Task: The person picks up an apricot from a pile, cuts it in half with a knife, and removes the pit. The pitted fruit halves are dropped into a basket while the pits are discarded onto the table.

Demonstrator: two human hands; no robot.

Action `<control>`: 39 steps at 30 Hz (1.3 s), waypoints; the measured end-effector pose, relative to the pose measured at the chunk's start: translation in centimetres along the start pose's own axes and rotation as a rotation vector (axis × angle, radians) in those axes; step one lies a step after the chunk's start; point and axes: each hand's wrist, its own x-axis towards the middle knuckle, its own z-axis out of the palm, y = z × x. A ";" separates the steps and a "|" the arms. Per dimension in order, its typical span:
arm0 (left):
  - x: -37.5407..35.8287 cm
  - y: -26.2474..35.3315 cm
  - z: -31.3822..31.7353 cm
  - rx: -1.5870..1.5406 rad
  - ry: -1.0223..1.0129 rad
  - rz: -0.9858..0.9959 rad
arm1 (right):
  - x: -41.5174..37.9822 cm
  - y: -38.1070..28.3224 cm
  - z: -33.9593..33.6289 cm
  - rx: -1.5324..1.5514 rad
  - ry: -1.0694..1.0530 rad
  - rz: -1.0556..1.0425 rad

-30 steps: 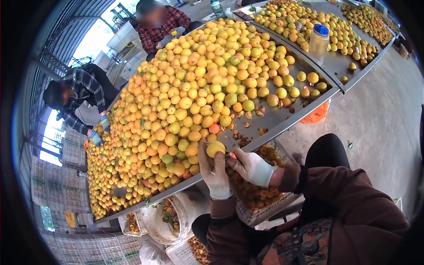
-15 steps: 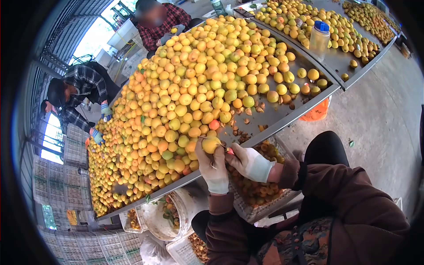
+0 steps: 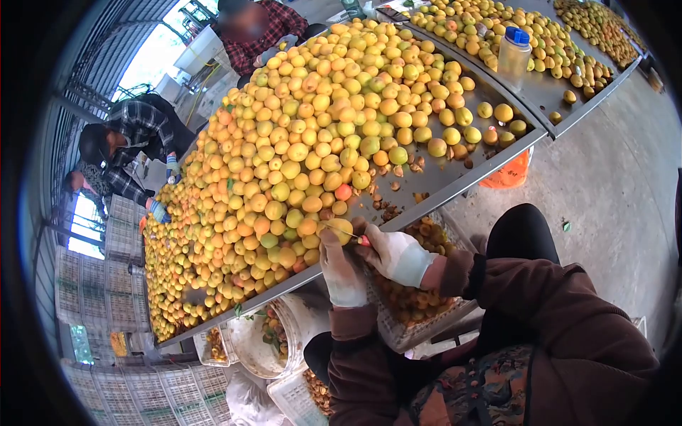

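My gloved left hand [image 3: 342, 275] is closed around a yellow apricot [image 3: 337, 231] at the near edge of the metal table. A small knife with a red handle [image 3: 364, 241] is gripped in my gloved right hand [image 3: 399, 257], its thin blade lying across the apricot. Just beyond my hands, a big heap of yellow and orange apricots [image 3: 284, 153] covers much of the table [image 3: 490, 169]. Scattered pits and brown scraps [image 3: 387, 211] lie right of the held fruit.
Below the table edge stand a crate of cut fruit [image 3: 408, 334], a white bucket [image 3: 249, 355] and an orange bucket [image 3: 508, 172]. A blue-lidded bottle [image 3: 514, 53] rests on the adjoining table. Across the heap, co-workers [image 3: 259, 35] handle fruit.
My left hand has shifted slightly on the apricot, its thumb now lower. My right hand with the knife has moved a little left. A co-worker at the left has straightened an arm.
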 end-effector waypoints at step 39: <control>-1.7 -6.7 -0.5 -0.090 0.027 -0.346 | 0.6 -0.7 -2.0 -0.062 0.380 -0.243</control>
